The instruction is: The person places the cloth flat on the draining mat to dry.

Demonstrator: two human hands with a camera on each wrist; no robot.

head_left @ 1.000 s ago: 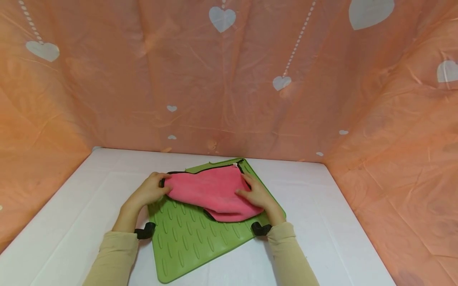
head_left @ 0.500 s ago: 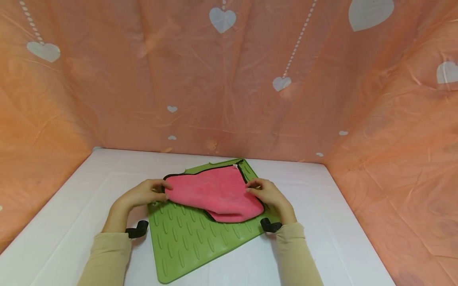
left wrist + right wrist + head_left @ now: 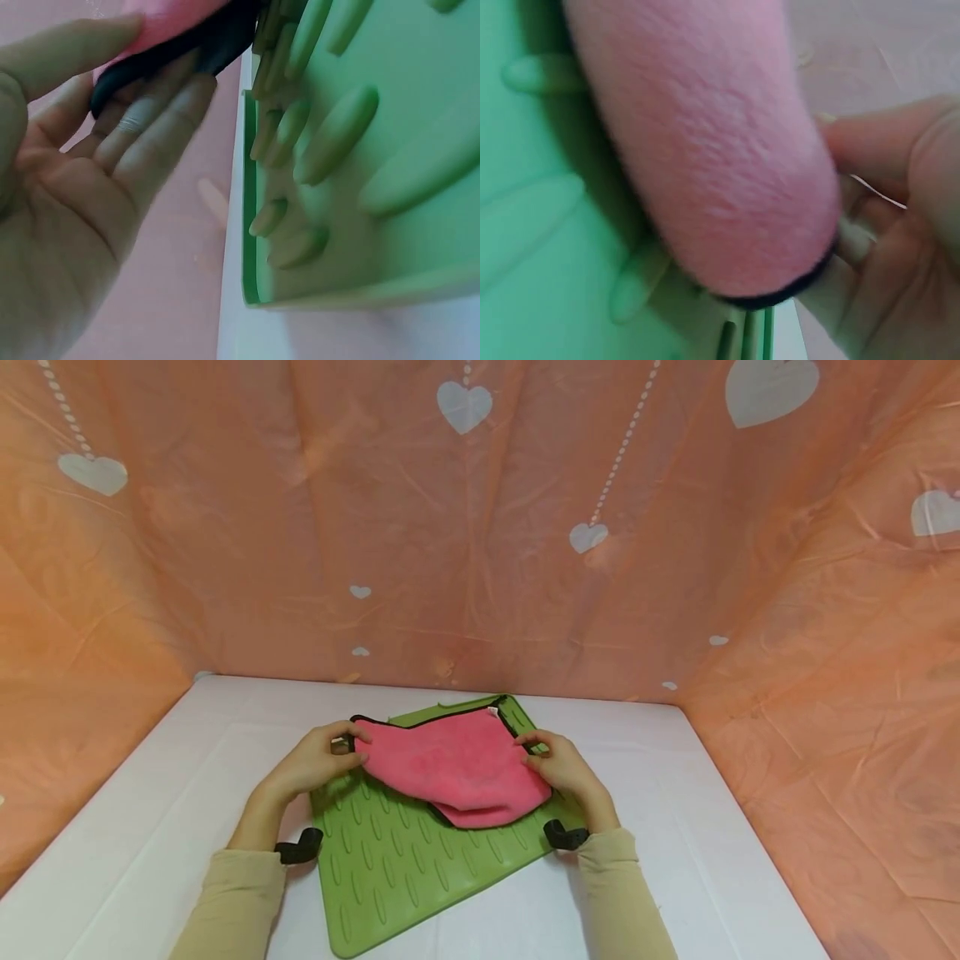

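Note:
A pink cloth (image 3: 450,760) with black edging lies folded over a green ridged mat (image 3: 390,868), a small white tag near its far right corner. At the cloth's left end my left hand (image 3: 318,760) pinches it; in the left wrist view the thumb is on the pink side and the fingers (image 3: 161,127) are under the black edge, lifted off the mat. My right hand (image 3: 562,768) holds the right edge. From the right wrist the thumb (image 3: 885,142) meets the pink pile (image 3: 712,150), and the other fingertips are partly hidden behind the cloth.
The mat sits at a slant on a white table (image 3: 675,860). Orange sheeting with pale hearts (image 3: 480,568) rises behind the table and on both sides. A black wrist mount (image 3: 300,846) is on each forearm.
My left hand drew back left, then came right again, lifting the cloth's left end and shifting it slightly right. My right hand moved outward from on top of the cloth to its right edge.

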